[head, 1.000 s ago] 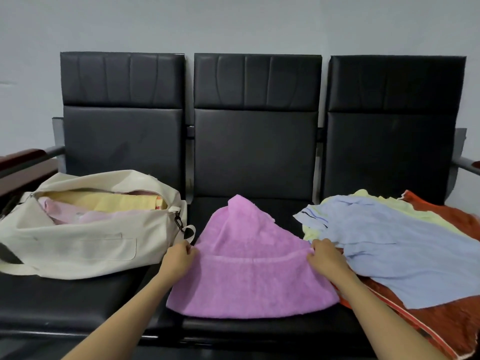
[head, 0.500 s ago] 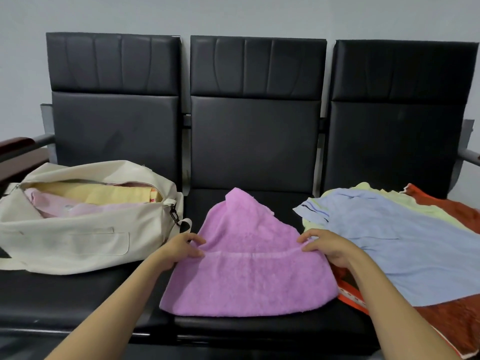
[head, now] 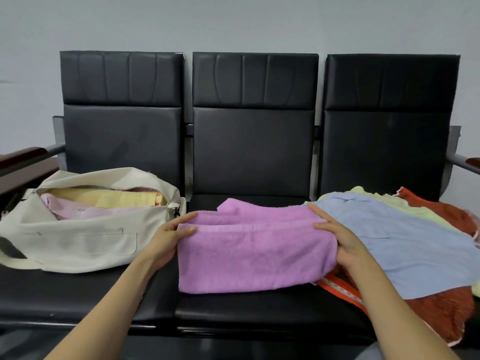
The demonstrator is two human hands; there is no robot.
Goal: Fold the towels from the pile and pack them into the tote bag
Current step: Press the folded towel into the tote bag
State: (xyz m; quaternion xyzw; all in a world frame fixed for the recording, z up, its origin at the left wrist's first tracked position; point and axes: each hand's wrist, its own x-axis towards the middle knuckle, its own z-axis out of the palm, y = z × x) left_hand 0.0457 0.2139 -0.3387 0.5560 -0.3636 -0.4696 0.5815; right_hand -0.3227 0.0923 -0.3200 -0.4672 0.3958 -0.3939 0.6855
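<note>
Step in hand: folding. The purple towel (head: 254, 250) lies on the middle seat (head: 246, 310), doubled over with the folded edge along its far side and one far corner bunched, not flat. The left hand (head: 168, 237) pinches its left end, thumb on top and fingers curled over the far edge; the right hand (head: 337, 237) pinches the right end the same way. Both hands have cloth between thumb and fingers, neither flat. Judged: fold partly done, likely needs one more fold across to get it small enough, and the bunched corner tucked or smoothed first. Then it goes to the tote bag (head: 78, 242), which sits left of the middle seat, on its side, mouth unzipped and gaping upward. Inside it: a yellow towel (head: 109, 197) at the back and a pink towel (head: 85, 210) in front, plus something reddish barely visible; room left, looks like. Right of the middle seat is the pile: a blue towel (head: 405, 242) on top, a pale yellow towel (head: 426, 211) under it, an orange-red towel (head: 441, 310) at the bottom, all unfolded. The purple towel's right edge overlaps the pile.
</note>
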